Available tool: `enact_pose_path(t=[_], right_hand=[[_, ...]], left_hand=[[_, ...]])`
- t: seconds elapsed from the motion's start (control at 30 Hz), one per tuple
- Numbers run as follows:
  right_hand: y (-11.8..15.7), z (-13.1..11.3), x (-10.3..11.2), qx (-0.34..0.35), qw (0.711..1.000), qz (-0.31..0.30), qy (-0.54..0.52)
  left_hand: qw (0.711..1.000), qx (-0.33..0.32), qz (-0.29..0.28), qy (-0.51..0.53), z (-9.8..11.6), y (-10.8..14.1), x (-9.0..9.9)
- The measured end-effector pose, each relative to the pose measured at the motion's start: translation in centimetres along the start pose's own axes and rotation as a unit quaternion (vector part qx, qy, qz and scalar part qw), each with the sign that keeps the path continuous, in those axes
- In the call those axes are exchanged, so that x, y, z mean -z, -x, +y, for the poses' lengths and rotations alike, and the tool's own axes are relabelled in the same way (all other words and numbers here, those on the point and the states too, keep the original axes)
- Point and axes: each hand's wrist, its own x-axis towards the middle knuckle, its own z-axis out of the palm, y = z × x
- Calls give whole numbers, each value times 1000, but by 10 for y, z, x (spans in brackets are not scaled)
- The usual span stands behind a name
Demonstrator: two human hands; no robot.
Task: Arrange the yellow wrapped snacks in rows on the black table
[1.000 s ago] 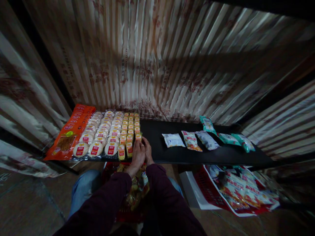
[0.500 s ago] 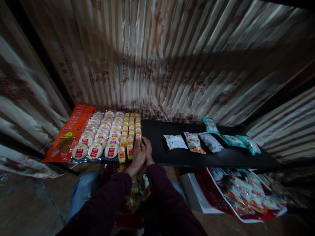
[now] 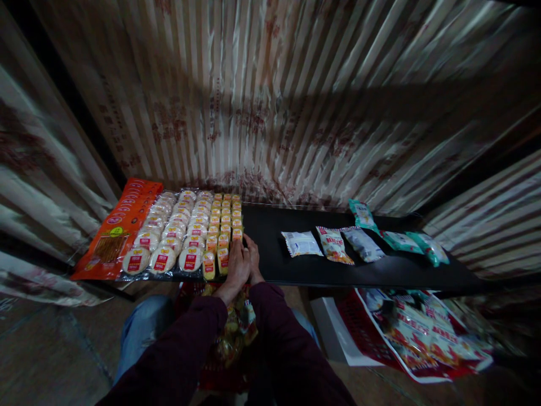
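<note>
Both my hands meet at the front end of the rightmost column of small yellow-wrapped snack packs [image 3: 225, 219] on the black shelf. My left hand [image 3: 238, 268] has its fingers closed and bent over that column, close to a pack with an orange label [image 3: 237, 233]. Pressed against it on the right, my right hand [image 3: 254, 260] curls its fingers inward. Whatever lies under the fingers is hidden. Left of the yellow packs stand columns of round white crackers [image 3: 190, 259] in clear wrappers with red labels. An orange snack bag [image 3: 110, 239] lies at the far left.
White snack bags [image 3: 335, 245] and teal bags [image 3: 399, 241] lie along the right part of the black shelf [image 3: 270, 265]. Beneath it are a red basket [image 3: 367, 327] of snack bags, a white box [image 3: 332, 332] and yellow packs [image 3: 232, 335] between my knees. Striped curtains [image 3: 262, 113] hang behind.
My hands stay together at the same column, with barely any shift of the fingers. The view has moved very slightly.
</note>
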Motion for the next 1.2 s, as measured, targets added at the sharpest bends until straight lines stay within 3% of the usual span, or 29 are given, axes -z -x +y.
enact_pose_path(t=[0.27, 0.43, 0.57, 0.7, 0.8, 1.03, 1.2], right_hand=[[12, 6, 5, 14, 1000, 25, -7], [35, -5, 13, 14, 998, 68, 8], [58, -22, 14, 32, 997, 72, 18], [78, -39, 10, 53, 998, 40, 17], [86, -47, 5, 50, 998, 6, 35], [90, -51, -3, 35, 997, -18, 69], [89, -50, -2, 42, 998, -14, 53]], left_hand=[[1000, -6, -5, -15, 10, 13, 3], [995, -95, -9, -30, 15, 42, 26], [984, -156, 40, -71, 5, 71, 56], [977, -129, 125, -112, -14, 89, 80], [973, -108, 154, -134, -28, 92, 92], [975, -107, 148, -128, -50, 83, 91], [973, -134, 147, -118, -50, 76, 87]])
